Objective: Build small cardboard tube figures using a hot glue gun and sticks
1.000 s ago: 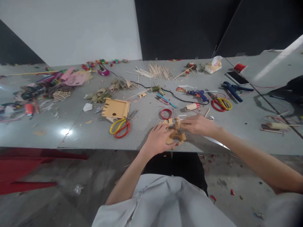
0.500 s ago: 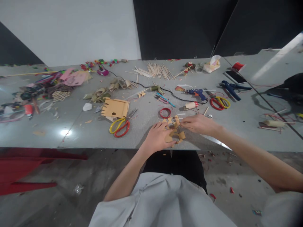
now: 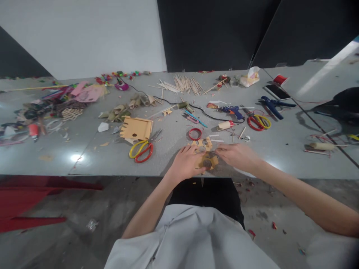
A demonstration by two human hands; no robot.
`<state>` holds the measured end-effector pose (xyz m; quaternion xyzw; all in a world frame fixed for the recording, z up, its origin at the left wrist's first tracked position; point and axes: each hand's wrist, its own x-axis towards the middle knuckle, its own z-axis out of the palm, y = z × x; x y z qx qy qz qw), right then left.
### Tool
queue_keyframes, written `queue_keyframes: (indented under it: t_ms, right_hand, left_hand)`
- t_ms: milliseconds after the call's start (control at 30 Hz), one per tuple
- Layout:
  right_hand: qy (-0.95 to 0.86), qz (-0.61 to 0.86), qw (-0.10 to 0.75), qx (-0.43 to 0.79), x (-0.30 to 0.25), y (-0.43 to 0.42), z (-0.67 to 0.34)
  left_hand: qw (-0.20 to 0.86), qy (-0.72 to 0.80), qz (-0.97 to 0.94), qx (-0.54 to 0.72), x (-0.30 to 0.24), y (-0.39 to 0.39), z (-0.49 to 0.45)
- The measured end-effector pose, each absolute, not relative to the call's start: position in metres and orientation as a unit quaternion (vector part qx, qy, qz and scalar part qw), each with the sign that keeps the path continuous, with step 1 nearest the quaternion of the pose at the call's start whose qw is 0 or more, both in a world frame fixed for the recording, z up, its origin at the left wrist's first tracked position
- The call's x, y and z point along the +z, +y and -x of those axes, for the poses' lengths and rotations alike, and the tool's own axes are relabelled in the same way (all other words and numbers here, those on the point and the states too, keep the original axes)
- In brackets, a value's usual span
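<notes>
My left hand lies with its fingers spread over the near side of a tan cardboard cutout, pressing it against the table. The cutout has rounded holes and notched edges; my fingers cover part of it. From the right, my right hand is closed in a pinch at the cutout's edge. A thin dark thing shows at its fingertips, too small to name. Beyond the hands lie more small cardboard scraps and a red ring.
To the left are red-and-yellow-handled scissors and a notched cardboard panel. At the right lie a blue glue gun with its black cord, more scissors, blue pliers and a phone. Sticks are heaped behind.
My right hand has moved slightly nearer to me, down along the cutout's right side. The left hand has stayed in place on the cardboard.
</notes>
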<state>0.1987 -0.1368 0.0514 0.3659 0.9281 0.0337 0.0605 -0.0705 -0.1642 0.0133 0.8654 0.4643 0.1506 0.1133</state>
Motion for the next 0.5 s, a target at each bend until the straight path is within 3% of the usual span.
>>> queue_keyframes:
  t_ms: [200,500]
  right_hand:
    - [0.881,-0.465,0.077,0.046,0.042,-0.163,-0.183]
    - [0.868,-0.490,0.076,0.035,0.041,-0.173,-0.185]
  left_hand:
    - [0.118,0.465,-0.863,0.159,0.010,-0.164,0.071]
    - [0.116,0.465,-0.862,0.164,0.010,-0.165,0.071]
